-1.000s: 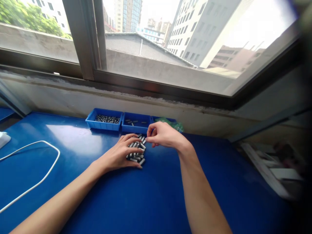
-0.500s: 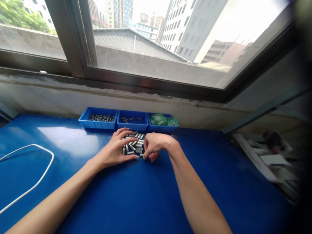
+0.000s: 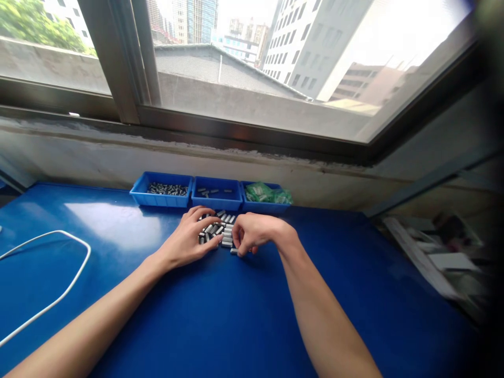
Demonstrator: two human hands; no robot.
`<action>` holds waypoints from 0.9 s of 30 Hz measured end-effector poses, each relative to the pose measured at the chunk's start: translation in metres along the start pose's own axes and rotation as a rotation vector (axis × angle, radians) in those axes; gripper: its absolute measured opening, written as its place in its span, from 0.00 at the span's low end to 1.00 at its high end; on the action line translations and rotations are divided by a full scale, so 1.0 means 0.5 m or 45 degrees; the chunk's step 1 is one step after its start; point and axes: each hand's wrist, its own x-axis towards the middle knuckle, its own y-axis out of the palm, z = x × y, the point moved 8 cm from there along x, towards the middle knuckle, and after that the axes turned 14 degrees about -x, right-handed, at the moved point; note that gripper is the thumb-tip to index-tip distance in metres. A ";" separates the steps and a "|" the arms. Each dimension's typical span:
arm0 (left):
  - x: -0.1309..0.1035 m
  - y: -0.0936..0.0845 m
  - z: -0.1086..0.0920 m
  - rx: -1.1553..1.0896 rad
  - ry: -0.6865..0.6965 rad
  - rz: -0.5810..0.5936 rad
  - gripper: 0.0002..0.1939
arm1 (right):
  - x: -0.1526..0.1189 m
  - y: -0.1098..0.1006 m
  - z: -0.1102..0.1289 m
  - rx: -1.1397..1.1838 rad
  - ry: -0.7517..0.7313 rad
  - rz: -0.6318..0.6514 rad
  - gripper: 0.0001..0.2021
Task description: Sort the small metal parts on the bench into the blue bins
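A group of short silvery metal bars (image 3: 227, 237) lies on the blue table, some in a rough row and others jumbled. My left hand (image 3: 191, 234) curves around the left side of this group. Its fingers are spread over the bars, and the thumb touches or nearly touches their near edge. To the right, my right hand (image 3: 254, 233) is bent down at the wrist with its fingertips pinched on the end of one metal bar (image 3: 233, 251). That bar lies on the tabletop at the near side of the group. The right fingers hide part of it.
Behind the hands stand three blue bins: one with many small metal parts (image 3: 167, 189), one with a few bars (image 3: 214, 191), one with green plastic bags (image 3: 263, 192). A white cable (image 3: 84, 257) loops across the blue table (image 3: 189, 325) at left. A window (image 3: 252, 126) rises behind.
My left thumb has moved up and in against the bars. The bar at my right fingertips shows more of its length and sits slightly farther right. The whole view has shifted a little.
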 end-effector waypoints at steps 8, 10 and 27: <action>0.003 -0.018 0.019 -0.207 -0.112 -0.104 0.19 | -0.027 -0.038 0.024 0.011 -0.302 -0.053 0.03; 0.004 -0.033 0.028 -0.290 -0.160 -0.214 0.18 | -0.036 -0.054 0.026 0.176 -0.381 -0.104 0.07; -0.014 -0.078 0.048 -0.478 -0.240 -0.006 0.12 | 0.011 -0.114 -0.025 0.753 -0.449 -0.776 0.20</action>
